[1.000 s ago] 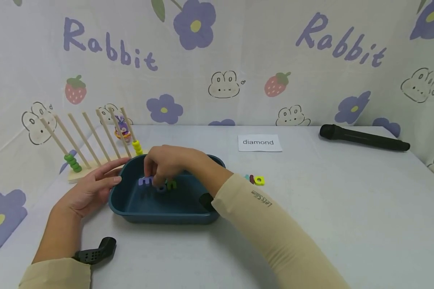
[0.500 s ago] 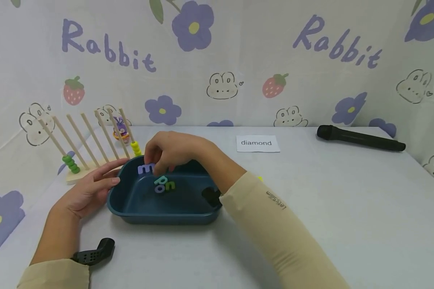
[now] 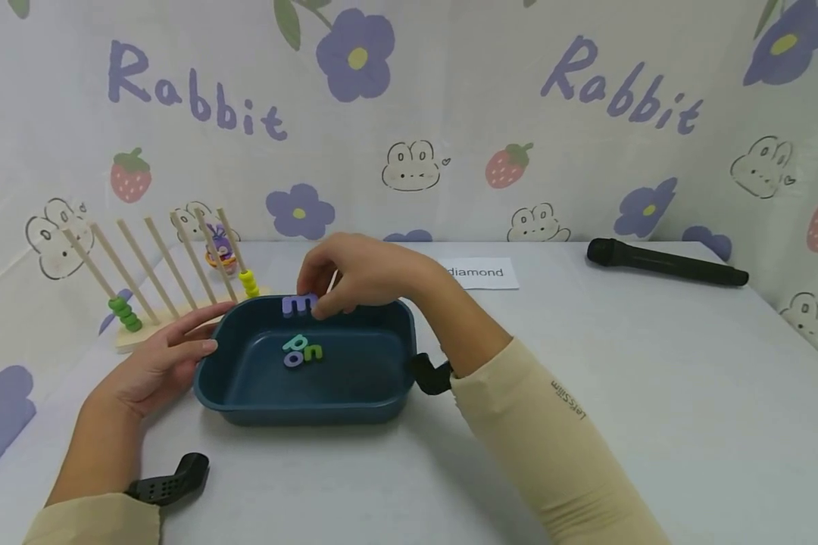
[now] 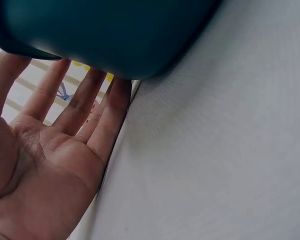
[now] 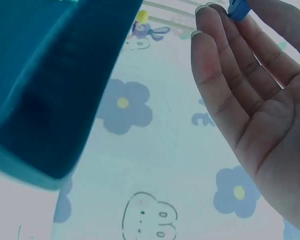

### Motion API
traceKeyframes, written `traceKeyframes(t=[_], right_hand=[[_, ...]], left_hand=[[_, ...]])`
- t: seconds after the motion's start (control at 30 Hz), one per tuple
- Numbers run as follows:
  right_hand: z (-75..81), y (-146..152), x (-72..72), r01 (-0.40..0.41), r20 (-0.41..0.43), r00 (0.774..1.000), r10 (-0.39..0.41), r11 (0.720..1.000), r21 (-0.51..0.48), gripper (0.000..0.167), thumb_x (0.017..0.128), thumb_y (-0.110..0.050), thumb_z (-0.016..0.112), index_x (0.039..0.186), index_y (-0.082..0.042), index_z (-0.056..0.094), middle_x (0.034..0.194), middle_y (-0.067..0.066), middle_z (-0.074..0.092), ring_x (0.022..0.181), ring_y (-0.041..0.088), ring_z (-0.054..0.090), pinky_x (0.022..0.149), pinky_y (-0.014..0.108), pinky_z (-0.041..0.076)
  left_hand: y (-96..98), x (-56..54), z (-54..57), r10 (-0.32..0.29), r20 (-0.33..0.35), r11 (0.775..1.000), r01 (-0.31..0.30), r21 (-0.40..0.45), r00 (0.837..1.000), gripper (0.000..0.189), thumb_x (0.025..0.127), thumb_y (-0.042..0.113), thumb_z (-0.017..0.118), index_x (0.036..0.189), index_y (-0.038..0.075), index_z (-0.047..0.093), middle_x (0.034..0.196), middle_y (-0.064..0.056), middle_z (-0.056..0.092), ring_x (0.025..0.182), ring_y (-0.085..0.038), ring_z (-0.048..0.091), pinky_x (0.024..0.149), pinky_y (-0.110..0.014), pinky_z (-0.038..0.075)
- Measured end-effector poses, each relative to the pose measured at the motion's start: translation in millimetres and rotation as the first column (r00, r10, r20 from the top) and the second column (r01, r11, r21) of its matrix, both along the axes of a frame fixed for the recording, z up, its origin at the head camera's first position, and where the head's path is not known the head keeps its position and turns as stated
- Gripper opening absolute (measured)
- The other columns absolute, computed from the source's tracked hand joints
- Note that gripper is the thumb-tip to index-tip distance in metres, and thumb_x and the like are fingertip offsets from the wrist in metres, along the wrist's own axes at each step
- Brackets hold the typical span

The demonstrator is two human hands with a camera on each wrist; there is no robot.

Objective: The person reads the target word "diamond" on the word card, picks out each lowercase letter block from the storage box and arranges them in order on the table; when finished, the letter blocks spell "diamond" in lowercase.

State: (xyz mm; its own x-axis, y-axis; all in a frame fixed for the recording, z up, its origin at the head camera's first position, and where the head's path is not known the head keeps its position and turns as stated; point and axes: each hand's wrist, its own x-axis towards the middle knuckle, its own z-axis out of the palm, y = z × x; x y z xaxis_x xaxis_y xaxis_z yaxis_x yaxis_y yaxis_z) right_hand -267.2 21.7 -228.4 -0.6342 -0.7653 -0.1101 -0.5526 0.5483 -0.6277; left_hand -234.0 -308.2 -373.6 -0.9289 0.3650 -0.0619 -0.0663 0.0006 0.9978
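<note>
1. The left hand (image 3: 153, 372) lay nearest, its fingers fairly straight and touching the left end of the blue tray (image 3: 354, 382), thumb at the rim.
2. Right of those fingertips, on the tray floor, a teal p-like letter (image 3: 295, 343), a purple o (image 3: 292, 359) and a green n (image 3: 313, 353) sat close together.
3. Above them, toward the tray's far side, the right hand (image 3: 375, 269) pinched a purple letter m (image 3: 298, 305) between thumb and fingers.
4. Beyond the left fingers stood a wooden peg rack (image 3: 134, 338) with green and yellow beads, a purple toy (image 3: 220, 246) behind its pegs.
5. Past the right fingers, a "diamond" card (image 3: 487, 274) lay partly covered by that hand.
6. Well right of them rested a black microphone (image 3: 668, 262).
</note>
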Motion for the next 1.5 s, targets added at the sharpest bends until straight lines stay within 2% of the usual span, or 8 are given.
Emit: traceKeyframes(t=[0.23,0.4,0.7,1.0,1.23,1.5], right_hand=[[-2.8,15.4,4.3,0.009,-0.021,1.0,-0.01,1.0,-0.017,0.026,0.093,-0.015,0.075,0.118,-0.01,0.072,0.108,0.003,0.071,0.1,0.018,0.066,0.08,0.027,0.059],[-3.3,31.4,10.0,0.051,-0.05,0.997,-0.052,0.998,-0.035,0.026,0.094,-0.016,0.075,0.119,-0.012,0.073,0.109,0.0,0.071,0.102,0.015,0.066,0.085,0.028,0.058],[-8.1,64.4,16.8,0.138,-0.013,0.99,-0.14,0.988,-0.073,0.028,0.093,-0.015,0.075,0.121,-0.011,0.072,0.114,0.002,0.071,0.105,0.018,0.07,0.089,0.032,0.06],[-14.0,101.2,19.5,0.225,0.046,0.974,-0.222,0.97,-0.093,0.026,0.092,-0.015,0.075,0.118,-0.013,0.073,0.114,0.003,0.072,0.101,0.021,0.072,0.089,0.038,0.06],[-18.8,129.0,20.4,0.281,0.034,0.96,-0.279,0.957,-0.076,0.027,0.094,-0.019,0.074,0.12,-0.016,0.071,0.107,0.003,0.073,0.097,0.021,0.071,0.085,0.038,0.059],[-28.4,154.3,18.9,0.33,0.029,0.944,-0.329,0.942,-0.055,0.028,0.094,-0.02,0.074,0.121,-0.019,0.071,0.107,0.003,0.072,0.098,0.023,0.07,0.086,0.039,0.058]], left_hand=[[-1.9,0.7,-0.7,0.01,0.012,1.0,-0.01,0.005,1.0,0.056,0.107,0.01,0.052,0.16,0.023,0.039,0.15,0.004,0.043,0.123,-0.009,0.063,0.096,-0.029,0.058],[-2.7,0.8,-0.3,0.007,0.012,1.0,-0.007,0.002,1.0,0.057,0.106,0.01,0.053,0.16,0.023,0.039,0.149,0.005,0.044,0.123,-0.01,0.063,0.097,-0.029,0.058],[-4.4,1.5,-2.8,0.0,0.008,1.0,0.0,-0.007,1.0,0.056,0.107,0.01,0.052,0.16,0.023,0.039,0.151,0.006,0.044,0.124,-0.009,0.063,0.097,-0.029,0.057],[-2.7,0.9,-4.5,0.006,0.0,1.0,-0.006,-0.013,1.0,0.057,0.106,0.011,0.052,0.16,0.023,0.039,0.152,0.004,0.042,0.125,-0.007,0.061,0.097,-0.029,0.057],[0.6,0.6,-2.5,0.003,-0.004,1.0,-0.003,-0.01,1.0,0.057,0.106,0.011,0.052,0.16,0.023,0.039,0.151,0.006,0.043,0.125,-0.008,0.061,0.098,-0.028,0.057],[0.9,-0.2,-3.5,0.017,-0.005,0.999,-0.017,-0.031,1.0,0.058,0.107,0.012,0.053,0.161,0.024,0.037,0.156,0.0,0.036,0.124,-0.006,0.061,0.097,-0.027,0.057]])
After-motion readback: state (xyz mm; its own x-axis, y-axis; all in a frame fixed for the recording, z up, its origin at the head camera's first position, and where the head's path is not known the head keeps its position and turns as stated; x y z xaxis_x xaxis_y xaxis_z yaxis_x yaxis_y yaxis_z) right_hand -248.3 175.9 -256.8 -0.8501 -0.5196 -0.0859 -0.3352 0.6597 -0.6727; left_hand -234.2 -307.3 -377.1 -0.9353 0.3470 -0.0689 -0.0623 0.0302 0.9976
